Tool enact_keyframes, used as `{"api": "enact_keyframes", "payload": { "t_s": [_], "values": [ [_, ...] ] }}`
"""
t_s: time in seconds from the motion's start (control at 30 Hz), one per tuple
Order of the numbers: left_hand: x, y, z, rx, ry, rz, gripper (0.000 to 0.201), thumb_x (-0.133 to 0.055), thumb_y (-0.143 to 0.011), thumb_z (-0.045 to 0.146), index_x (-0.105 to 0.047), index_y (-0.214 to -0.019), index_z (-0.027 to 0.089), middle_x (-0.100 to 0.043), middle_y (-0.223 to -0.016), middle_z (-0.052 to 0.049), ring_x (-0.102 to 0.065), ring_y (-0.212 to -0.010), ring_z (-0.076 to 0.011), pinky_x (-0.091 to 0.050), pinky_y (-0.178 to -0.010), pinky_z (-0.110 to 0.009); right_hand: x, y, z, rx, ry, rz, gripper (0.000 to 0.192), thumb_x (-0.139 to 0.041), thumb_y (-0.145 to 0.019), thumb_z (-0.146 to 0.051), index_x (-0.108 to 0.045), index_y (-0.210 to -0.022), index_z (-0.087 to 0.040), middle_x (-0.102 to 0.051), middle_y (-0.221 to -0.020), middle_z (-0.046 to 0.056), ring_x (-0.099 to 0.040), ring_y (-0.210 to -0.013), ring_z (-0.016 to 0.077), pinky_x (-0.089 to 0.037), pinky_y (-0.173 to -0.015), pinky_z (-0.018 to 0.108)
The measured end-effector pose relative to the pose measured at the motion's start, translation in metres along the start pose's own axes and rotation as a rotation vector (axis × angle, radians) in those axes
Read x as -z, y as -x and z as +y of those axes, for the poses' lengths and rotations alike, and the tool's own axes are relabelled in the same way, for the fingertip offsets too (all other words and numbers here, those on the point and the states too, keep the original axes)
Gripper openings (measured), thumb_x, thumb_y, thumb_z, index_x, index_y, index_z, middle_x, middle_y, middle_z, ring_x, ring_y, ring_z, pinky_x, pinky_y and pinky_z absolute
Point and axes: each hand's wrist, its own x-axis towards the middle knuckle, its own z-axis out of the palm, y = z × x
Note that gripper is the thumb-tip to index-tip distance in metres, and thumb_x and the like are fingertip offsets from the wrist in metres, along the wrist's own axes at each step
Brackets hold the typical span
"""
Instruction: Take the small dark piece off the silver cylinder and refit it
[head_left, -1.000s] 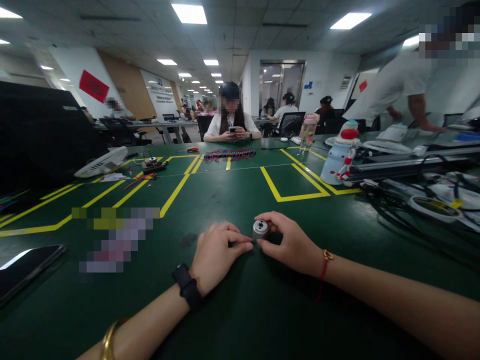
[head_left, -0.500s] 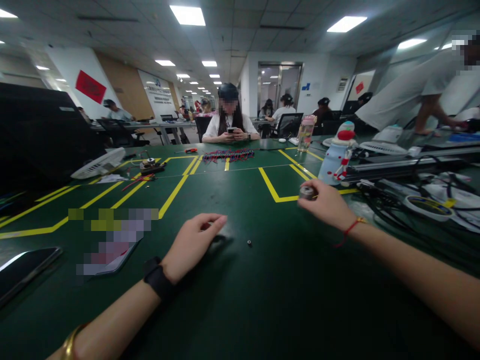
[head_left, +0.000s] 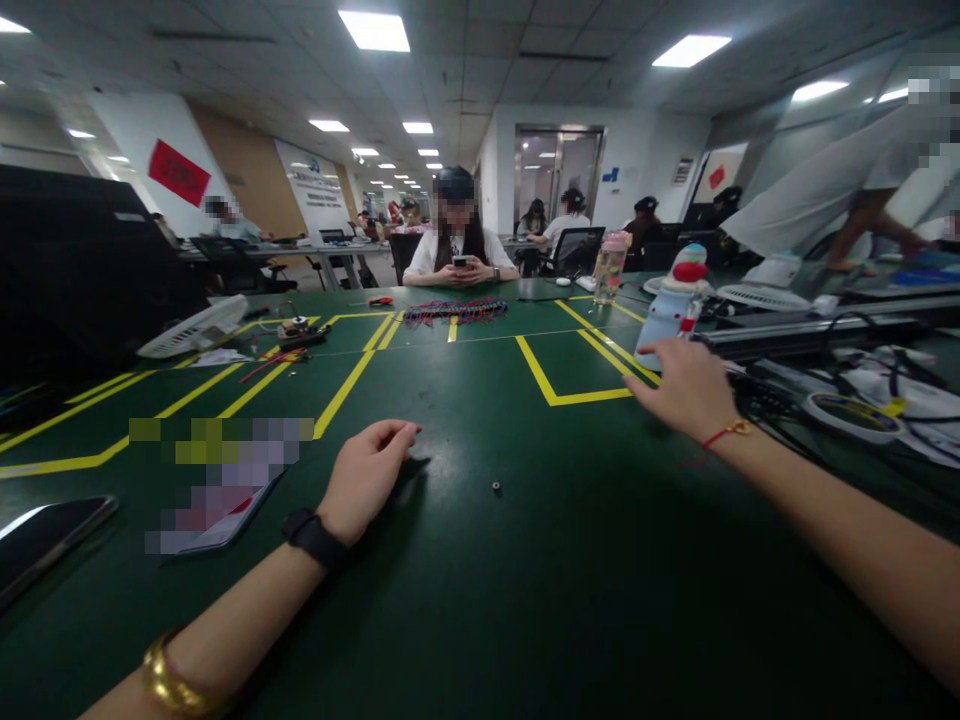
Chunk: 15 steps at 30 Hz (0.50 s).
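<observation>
My left hand [head_left: 367, 478] rests on the green table [head_left: 525, 600] with its fingers loosely curled and apart; I see nothing in it. A tiny dark round part [head_left: 496, 487] lies on the table just to its right. My right hand [head_left: 679, 388] is stretched out to the right, palm down, by the yellow tape line [head_left: 555, 392] and close to a snowman-shaped bottle [head_left: 670, 310]. The small metal cylinder it carried earlier is out of sight; the back of the hand hides whatever is under it.
A tangle of cables and white devices [head_left: 847, 400] fills the right side. At left are a phone [head_left: 45, 535], a dark monitor [head_left: 75, 270] and a white fan [head_left: 196, 328]. A seated person [head_left: 457, 250] faces me across the table; another person [head_left: 847, 190] leans over at right.
My right hand carried the metal cylinder from the middle of the table to the right, toward the snowman bottle. My left hand drew back left. The tiny dark part stayed on the table.
</observation>
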Motion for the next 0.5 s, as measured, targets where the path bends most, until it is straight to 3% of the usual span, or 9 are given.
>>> {"api": "enact_keyframes", "payload": {
  "t_s": [0.07, 0.17, 0.27, 0.37, 0.5],
  "values": [
    [0.000, -0.001, -0.003, 0.002, -0.006, -0.008, 0.037, -0.049, -0.078, 0.049, -0.066, -0.092, 0.019, -0.066, -0.084, -0.003, -0.058, -0.074, -0.0181, -0.040, -0.066, -0.028, 0.003, 0.019, -0.046, 0.267, -0.215, -0.080, 0.041, -0.053, -0.080, -0.039, -0.055, -0.115, -0.019, -0.055, -0.118, 0.009, -0.047, -0.110, 0.0218, -0.035, -0.096, 0.041],
    [-0.001, -0.002, -0.006, 0.005, -0.001, -0.020, 0.037, -0.049, -0.079, 0.050, -0.066, -0.094, 0.019, -0.066, -0.085, -0.003, -0.059, -0.075, -0.0184, -0.041, -0.068, -0.029, 0.005, 0.052, -0.106, 0.612, -0.550, -0.296, 0.044, -0.053, -0.083, -0.033, -0.050, -0.126, -0.027, -0.051, -0.126, 0.005, -0.044, -0.115, 0.0193, -0.034, -0.097, 0.040],
    [-0.001, -0.002, -0.007, 0.003, 0.008, -0.014, 0.038, -0.050, -0.078, 0.050, -0.066, -0.094, 0.019, -0.066, -0.084, -0.003, -0.059, -0.074, -0.0186, -0.041, -0.067, -0.029, 0.005, 0.069, -0.133, 0.766, -0.539, -0.393, 0.024, -0.051, -0.085, -0.029, -0.064, -0.104, -0.029, -0.061, -0.109, 0.001, -0.052, -0.100, 0.0168, -0.038, -0.088, 0.037],
    [-0.001, -0.001, -0.005, 0.003, 0.008, -0.013, 0.038, -0.050, -0.077, 0.049, -0.066, -0.093, 0.019, -0.066, -0.082, -0.003, -0.058, -0.073, -0.0186, -0.040, -0.064, -0.028, 0.007, 0.056, -0.117, 0.711, -0.409, -0.358, 0.022, -0.045, -0.087, -0.030, -0.068, -0.089, -0.026, -0.064, -0.093, -0.001, -0.055, -0.087, 0.0130, -0.041, -0.082, 0.030],
    [-0.001, -0.001, -0.004, -0.006, 0.021, -0.017, 0.037, -0.050, -0.077, 0.048, -0.067, -0.092, 0.019, -0.067, -0.084, -0.003, -0.059, -0.073, -0.0188, -0.040, -0.064, -0.028, 0.017, 0.011, -0.045, 0.328, -0.273, -0.159, 0.030, -0.040, -0.089, -0.027, -0.063, -0.103, -0.016, -0.061, -0.105, 0.008, -0.053, -0.095, 0.0153, -0.038, -0.086, 0.029]
  ]
}}
